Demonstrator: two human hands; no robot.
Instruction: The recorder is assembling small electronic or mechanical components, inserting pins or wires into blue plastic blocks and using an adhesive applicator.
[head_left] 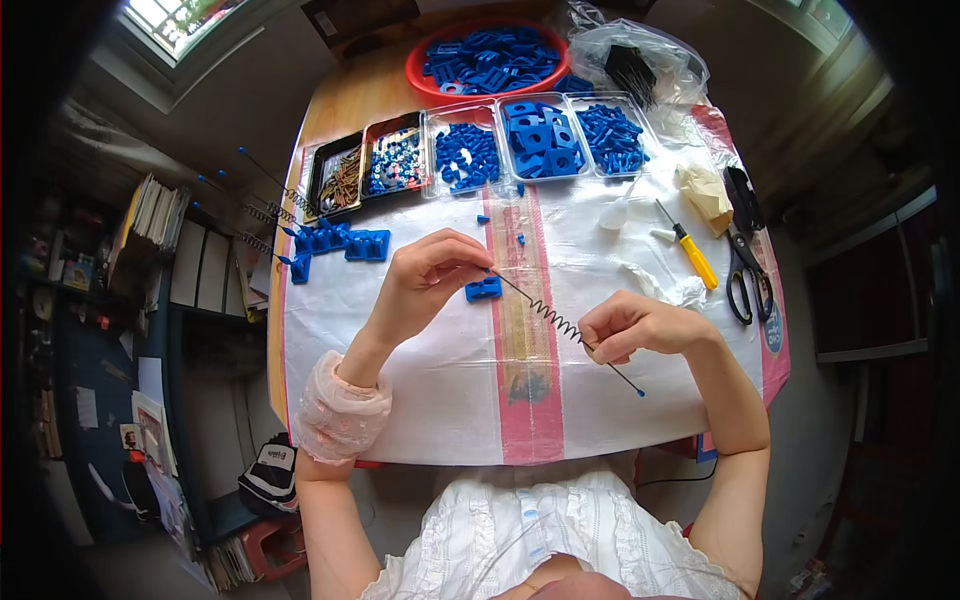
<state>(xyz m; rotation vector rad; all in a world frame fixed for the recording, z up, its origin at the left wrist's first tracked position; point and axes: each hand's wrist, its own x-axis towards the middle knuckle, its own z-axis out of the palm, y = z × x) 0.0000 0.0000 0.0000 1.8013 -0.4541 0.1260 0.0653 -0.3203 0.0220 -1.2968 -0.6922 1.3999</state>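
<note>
Head view: thin wire rod with a coiled spring section at its middle and a blue tip at the near right end, held slanting above the white sheet on the desk. Left hand, grip pinched on the far left end, just above a small blue plastic block. Right hand, grip pressed together on the wire just near-right of the coil. Probably light and springy, easily bent; best held by the straight ends, not the coil. One rod in hand, several similar ones at the far left edge. Five trays in a row, one red bowl of blue parts, one yellow screwdriver, one pair of scissors.
</note>
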